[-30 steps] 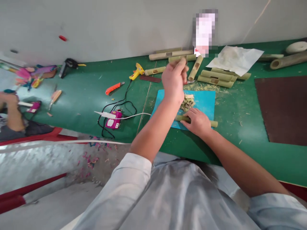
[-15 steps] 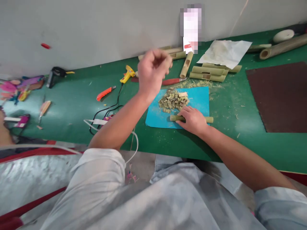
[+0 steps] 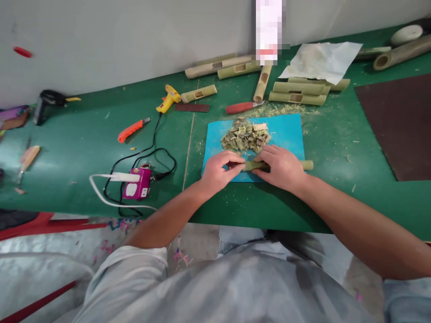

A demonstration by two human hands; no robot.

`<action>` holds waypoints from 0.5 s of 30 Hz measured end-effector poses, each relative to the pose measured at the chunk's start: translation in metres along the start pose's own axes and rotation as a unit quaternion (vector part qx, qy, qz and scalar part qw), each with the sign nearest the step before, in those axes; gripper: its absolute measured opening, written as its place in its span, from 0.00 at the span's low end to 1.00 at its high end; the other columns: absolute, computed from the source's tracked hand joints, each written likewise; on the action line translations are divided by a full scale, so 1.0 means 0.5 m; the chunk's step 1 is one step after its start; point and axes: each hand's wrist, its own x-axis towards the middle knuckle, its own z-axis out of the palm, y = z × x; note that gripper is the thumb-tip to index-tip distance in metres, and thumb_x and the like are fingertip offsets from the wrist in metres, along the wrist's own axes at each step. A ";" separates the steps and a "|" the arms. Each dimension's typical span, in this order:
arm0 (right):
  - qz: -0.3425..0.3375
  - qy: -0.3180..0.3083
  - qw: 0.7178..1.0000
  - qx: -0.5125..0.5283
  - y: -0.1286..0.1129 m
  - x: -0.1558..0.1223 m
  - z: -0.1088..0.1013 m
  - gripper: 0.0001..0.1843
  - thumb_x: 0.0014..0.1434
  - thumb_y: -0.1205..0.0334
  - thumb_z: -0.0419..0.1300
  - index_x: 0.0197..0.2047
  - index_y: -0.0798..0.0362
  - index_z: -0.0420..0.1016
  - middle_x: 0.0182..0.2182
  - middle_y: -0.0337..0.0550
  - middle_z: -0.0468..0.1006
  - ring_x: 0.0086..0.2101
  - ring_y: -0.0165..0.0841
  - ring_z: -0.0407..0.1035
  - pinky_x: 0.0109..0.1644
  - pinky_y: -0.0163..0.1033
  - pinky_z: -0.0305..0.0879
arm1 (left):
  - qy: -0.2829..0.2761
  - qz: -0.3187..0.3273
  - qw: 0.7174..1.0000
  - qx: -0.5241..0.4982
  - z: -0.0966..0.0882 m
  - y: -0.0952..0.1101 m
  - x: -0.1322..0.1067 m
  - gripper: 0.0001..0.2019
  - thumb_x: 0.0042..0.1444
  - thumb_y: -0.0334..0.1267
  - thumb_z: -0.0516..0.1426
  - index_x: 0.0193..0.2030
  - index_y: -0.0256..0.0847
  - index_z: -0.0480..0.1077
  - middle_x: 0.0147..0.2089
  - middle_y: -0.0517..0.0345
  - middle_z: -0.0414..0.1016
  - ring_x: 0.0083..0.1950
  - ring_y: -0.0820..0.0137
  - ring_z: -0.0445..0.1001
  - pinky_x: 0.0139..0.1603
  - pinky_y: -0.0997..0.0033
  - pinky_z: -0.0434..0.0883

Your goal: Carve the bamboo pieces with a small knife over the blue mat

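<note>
A green bamboo tube (image 3: pixel 307 165) lies crosswise along the front part of a blue sheet (image 3: pixel 292 134), its right end reaching past the sheet. My right hand (image 3: pixel 282 165) is wrapped over the middle of the tube and presses it down. At the tube's left end, the thumb and fingertips of my left hand (image 3: pixel 222 169) are pinched together around the end, which they cover. Just behind both hands is a heap of bamboo chips and shavings (image 3: pixel 243 137) on the sheet.
Behind the sheet lie a red-handled knife (image 3: pixel 240 107) and several notched bamboo tubes (image 3: pixel 296 98), some under white paper (image 3: pixel 318 60). To the left are a yellow glue gun (image 3: pixel 168 98), an orange utility knife (image 3: pixel 131 130) and a purple power adapter (image 3: pixel 137 184) with cords. A brown mat (image 3: pixel 397 130) lies right.
My left hand has come down from above the table to the tube's left end. My right hand stays on the tube. The view has shifted slightly.
</note>
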 end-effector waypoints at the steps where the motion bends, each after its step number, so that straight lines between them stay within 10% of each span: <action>1: -0.001 0.001 1.000 0.000 0.000 -0.001 -0.001 0.08 0.57 0.58 0.66 0.38 0.52 0.74 0.36 0.47 0.77 0.39 0.42 0.69 0.40 0.44 0.61 | -0.004 0.015 1.000 0.008 -0.001 -0.004 0.002 0.03 0.60 0.35 0.64 0.39 0.38 0.77 0.37 0.54 0.80 0.34 0.74 0.76 0.36 0.76 0.74; 15: 0.003 -0.012 1.000 0.018 -0.002 0.000 -0.008 0.08 0.56 0.59 0.66 0.38 0.52 0.75 0.37 0.47 0.78 0.41 0.41 0.70 0.40 0.42 0.60 | -0.067 0.083 0.993 0.045 -0.023 -0.026 0.009 0.03 0.62 0.35 0.62 0.39 0.39 0.77 0.36 0.54 0.80 0.35 0.73 0.77 0.38 0.74 0.74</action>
